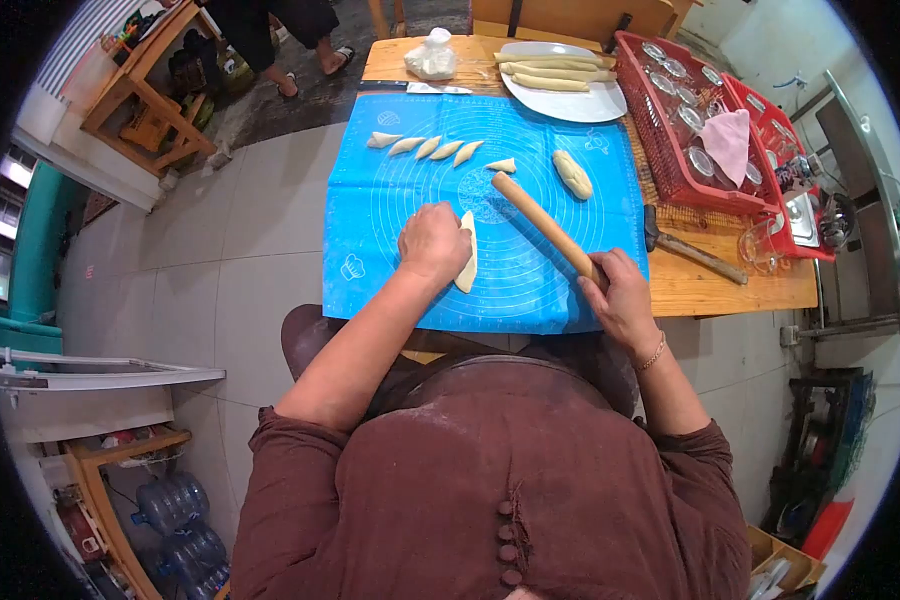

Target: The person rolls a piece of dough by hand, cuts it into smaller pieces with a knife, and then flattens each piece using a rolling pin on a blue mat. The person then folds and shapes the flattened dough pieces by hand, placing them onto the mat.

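Note:
My left hand (pixel 435 243) is closed, its curled fingers against the left edge of a flat, pointed strip of dough (pixel 468 262) on the blue baking mat (pixel 370 285). The fingertips are hidden. In my right hand (pixel 620 298) is a wooden rolling pin (pixel 542 222), gripped near its lower end, slanting up and left over the mat. Several small cut dough pieces (pixel 429 147) lie in a row behind my left hand. Another small dough piece (pixel 502 165) sits near the pin's far end, and a thicker dough lump (pixel 572 175) lies farther right.
At the back stand a white plate (pixel 595 103) with dough rolls, a plastic bag (pixel 432 57) of something white, and a knife (pixel 420 88). Right of the mat lies a hammer (pixel 695 247). Red baskets (pixel 660 150) hold glassware and a pink cloth (pixel 727 145). Another person's legs (pixel 280 40) show back left.

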Available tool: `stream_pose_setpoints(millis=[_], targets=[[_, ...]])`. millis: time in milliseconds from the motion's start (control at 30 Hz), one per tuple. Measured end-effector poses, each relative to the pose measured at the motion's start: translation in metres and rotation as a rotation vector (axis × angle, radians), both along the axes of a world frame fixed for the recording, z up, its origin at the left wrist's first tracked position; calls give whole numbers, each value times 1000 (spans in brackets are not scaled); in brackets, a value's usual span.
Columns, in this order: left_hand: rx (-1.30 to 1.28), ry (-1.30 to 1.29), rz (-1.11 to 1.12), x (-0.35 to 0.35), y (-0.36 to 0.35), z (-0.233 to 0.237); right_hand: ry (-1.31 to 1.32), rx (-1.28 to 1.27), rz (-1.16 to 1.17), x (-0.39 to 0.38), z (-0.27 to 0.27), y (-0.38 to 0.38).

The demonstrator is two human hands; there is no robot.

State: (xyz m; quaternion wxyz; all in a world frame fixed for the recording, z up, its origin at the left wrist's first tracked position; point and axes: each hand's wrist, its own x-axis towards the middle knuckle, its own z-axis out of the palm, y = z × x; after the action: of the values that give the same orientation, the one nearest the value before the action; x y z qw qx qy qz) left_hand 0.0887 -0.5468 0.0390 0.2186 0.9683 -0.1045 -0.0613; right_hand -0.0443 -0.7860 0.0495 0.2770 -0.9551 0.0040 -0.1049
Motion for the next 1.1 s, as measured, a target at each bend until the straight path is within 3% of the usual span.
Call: stream_pose_setpoints(millis=[67,167,367,600,767,833,900,1000,1100], targets=[[-74,141,89,4,-1,0,-18,-7,4,6,-5,1],[-62,132,140,6,-1,1,-29,-24,-5,11,-10,4],[-14,284,89,13,-5,8,-1,-99,-45,16,-10,8],[-54,140,72,10,3,-2,-120,-317,-37,19,-2,13],[-194,-23,59,-12,24,-2,-249,-271,-27,25,5,26],[-204,44,59,-30,30,9,-274,-212,-4,33,9,32],[-212,110,67,-45,35,7,-251,-134,156,45,18,42],[-141,-93,4,-60,31,-6,-284,-97,361,72,13,64],[-159,-62,14,-60,26,-6,-222,-87,493,96,-5,86]])
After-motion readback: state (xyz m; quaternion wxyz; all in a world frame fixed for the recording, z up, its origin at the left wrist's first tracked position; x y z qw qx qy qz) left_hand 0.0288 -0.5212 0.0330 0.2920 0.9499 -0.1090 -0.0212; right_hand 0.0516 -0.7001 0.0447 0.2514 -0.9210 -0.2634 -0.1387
